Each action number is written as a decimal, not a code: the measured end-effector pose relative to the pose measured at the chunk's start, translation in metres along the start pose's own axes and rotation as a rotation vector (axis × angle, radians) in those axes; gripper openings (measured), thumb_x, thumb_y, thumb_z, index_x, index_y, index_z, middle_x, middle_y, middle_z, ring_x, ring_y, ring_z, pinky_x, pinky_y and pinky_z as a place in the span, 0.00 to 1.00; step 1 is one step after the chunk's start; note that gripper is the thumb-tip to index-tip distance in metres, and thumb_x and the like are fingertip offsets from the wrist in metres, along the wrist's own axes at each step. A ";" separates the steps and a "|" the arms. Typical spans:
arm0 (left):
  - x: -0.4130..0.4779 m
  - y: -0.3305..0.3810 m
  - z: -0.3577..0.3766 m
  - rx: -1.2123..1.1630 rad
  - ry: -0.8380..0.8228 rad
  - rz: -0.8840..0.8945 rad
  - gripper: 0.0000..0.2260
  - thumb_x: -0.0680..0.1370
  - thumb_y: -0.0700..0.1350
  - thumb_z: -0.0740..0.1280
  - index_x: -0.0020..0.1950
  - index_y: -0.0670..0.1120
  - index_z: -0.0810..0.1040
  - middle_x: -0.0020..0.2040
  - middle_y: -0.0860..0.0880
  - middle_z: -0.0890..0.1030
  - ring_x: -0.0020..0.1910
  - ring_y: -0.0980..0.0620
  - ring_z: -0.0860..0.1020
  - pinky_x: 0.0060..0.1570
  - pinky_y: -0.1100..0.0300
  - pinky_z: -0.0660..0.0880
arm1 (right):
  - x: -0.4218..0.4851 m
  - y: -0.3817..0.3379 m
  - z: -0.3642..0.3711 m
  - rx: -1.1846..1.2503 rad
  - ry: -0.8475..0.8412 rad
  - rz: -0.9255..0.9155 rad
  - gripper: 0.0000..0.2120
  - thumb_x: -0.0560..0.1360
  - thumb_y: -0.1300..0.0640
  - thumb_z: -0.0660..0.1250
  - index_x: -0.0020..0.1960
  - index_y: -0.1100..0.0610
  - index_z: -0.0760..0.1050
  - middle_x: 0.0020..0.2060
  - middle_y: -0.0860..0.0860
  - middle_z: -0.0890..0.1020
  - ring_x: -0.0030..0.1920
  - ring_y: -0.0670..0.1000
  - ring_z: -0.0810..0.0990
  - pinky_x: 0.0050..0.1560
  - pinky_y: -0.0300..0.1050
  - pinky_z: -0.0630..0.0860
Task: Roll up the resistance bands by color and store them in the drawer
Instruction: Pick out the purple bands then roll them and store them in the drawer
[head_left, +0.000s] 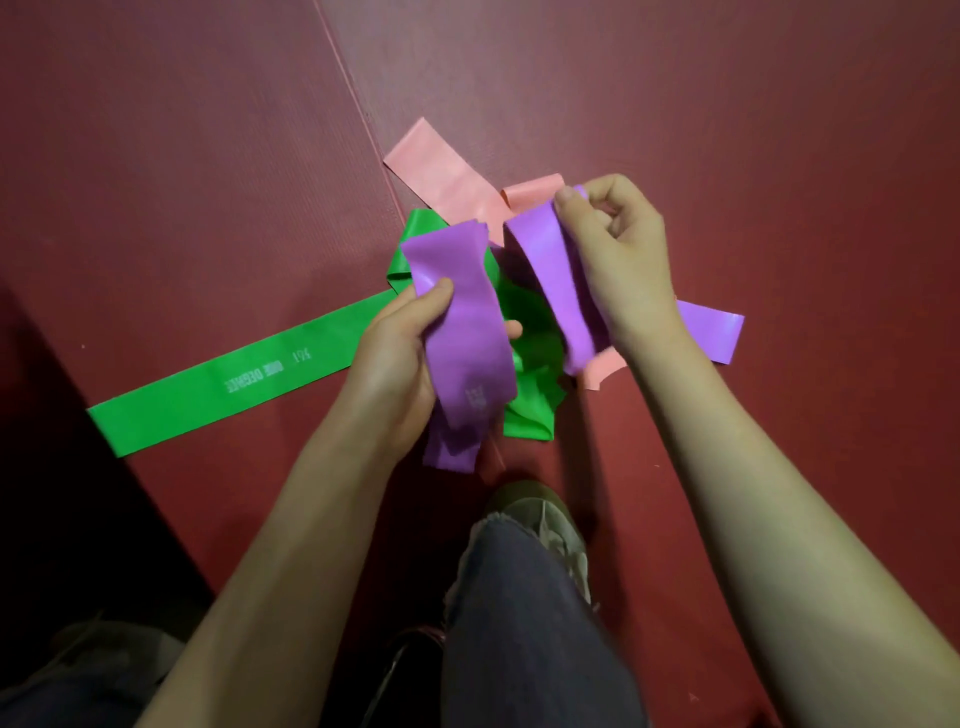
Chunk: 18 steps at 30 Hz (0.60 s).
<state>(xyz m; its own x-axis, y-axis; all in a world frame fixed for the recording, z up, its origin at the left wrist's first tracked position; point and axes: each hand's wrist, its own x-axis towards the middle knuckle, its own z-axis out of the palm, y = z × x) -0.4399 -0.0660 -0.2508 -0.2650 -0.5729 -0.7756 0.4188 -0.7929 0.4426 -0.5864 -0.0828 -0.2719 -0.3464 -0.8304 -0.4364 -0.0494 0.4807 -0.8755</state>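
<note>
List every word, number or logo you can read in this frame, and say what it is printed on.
"ONE DEGREE": white print on the green band, seen upside down from this view.
Short mark beside it, beginning with "1": the rest is too blurred to read.
White print on the purple band: blurred, unreadable.
No other text is visible.

green band, "ONE DEGREE" (upside down)

Gym or exercise room: dark red padded floor mats, resistance bands.
</note>
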 end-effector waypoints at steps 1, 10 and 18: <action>-0.001 0.001 0.002 0.000 -0.022 -0.016 0.10 0.79 0.39 0.53 0.46 0.42 0.73 0.28 0.50 0.82 0.25 0.53 0.80 0.30 0.61 0.78 | -0.007 -0.001 0.000 0.052 -0.046 0.037 0.13 0.75 0.62 0.63 0.34 0.52 0.67 0.19 0.43 0.69 0.23 0.39 0.64 0.25 0.33 0.60; -0.007 -0.012 -0.002 0.114 -0.070 -0.127 0.09 0.78 0.38 0.56 0.46 0.41 0.76 0.31 0.47 0.83 0.26 0.53 0.79 0.27 0.64 0.77 | -0.046 0.022 -0.012 0.119 -0.317 0.573 0.13 0.71 0.51 0.65 0.39 0.61 0.77 0.30 0.51 0.80 0.30 0.47 0.77 0.40 0.42 0.72; -0.016 -0.012 -0.005 0.383 -0.198 -0.200 0.08 0.77 0.39 0.57 0.42 0.43 0.74 0.25 0.48 0.81 0.23 0.54 0.78 0.28 0.64 0.77 | -0.020 0.018 -0.001 0.449 -0.181 0.786 0.17 0.77 0.45 0.56 0.53 0.57 0.74 0.36 0.52 0.81 0.31 0.48 0.80 0.29 0.35 0.76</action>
<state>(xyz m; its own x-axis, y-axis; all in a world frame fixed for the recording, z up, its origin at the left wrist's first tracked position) -0.4364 -0.0461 -0.2466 -0.4836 -0.3999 -0.7786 0.0024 -0.8901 0.4558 -0.5810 -0.0568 -0.2789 0.0275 -0.3608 -0.9322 0.5190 0.8022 -0.2952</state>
